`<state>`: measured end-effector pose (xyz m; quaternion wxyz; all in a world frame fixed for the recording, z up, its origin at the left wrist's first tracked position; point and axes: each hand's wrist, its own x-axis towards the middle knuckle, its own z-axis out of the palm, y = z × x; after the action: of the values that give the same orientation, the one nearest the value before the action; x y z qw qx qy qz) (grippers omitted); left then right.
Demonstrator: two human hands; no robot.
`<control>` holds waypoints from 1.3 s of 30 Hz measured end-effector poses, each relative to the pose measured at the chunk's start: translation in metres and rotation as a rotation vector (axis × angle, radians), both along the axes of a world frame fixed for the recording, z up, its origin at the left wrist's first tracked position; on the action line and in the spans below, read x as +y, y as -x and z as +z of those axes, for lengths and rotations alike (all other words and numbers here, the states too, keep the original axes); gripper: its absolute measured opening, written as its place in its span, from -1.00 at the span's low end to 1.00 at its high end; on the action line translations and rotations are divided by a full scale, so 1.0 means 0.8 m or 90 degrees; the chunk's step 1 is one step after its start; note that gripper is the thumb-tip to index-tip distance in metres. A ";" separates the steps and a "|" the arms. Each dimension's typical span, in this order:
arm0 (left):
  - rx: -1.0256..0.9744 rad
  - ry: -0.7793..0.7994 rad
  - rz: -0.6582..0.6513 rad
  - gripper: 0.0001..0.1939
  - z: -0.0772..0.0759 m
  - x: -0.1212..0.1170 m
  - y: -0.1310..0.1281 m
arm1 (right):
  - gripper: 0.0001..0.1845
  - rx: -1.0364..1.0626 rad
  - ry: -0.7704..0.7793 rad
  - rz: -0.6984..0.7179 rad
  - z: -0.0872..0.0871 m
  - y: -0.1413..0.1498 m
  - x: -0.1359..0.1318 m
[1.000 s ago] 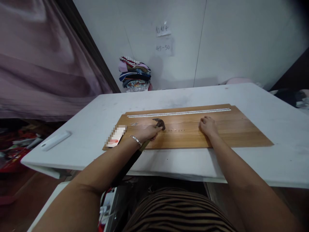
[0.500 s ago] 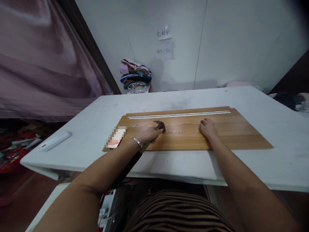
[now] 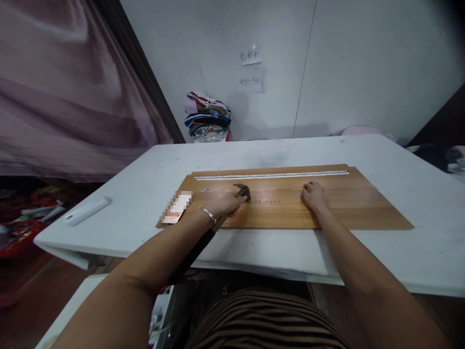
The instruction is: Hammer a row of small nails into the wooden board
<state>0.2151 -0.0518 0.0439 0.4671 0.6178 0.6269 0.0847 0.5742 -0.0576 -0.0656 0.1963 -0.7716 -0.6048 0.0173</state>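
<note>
In my left hand [image 3: 228, 204] is a claw hammer [image 3: 245, 192], gripped by its handle. The hammer's head lies low over the wooden board [image 3: 366, 208], at the left end of a row of nail heads [image 3: 267, 201] in the wood. Whether it touches the board I cannot tell. My right hand [image 3: 314, 196] rests on the board right of that row, fingers curled closed; anything inside them is hidden. Several loose nails [image 3: 204, 189] lie on the board beyond my left wrist.
Two white strips [image 3: 272, 175] run along the board's far edge. A partly blurred card [image 3: 178, 207] lies on its left end. The white table [image 3: 127, 194] carries a white handled object [image 3: 87, 211] at left. Folded cloths [image 3: 208, 116] are stacked by the wall.
The camera view has shifted slightly, so everything sits a little lower and to the right. Both hands and the hammer keep almost the same place on the board.
</note>
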 end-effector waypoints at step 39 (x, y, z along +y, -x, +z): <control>-0.017 0.012 0.016 -0.54 0.003 -0.003 -0.005 | -0.61 0.009 -0.017 0.000 -0.002 0.000 0.001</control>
<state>0.2189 -0.0542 0.0464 0.4803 0.6041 0.6291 0.0928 0.5745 -0.0572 -0.0672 0.2110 -0.7685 -0.6039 0.0143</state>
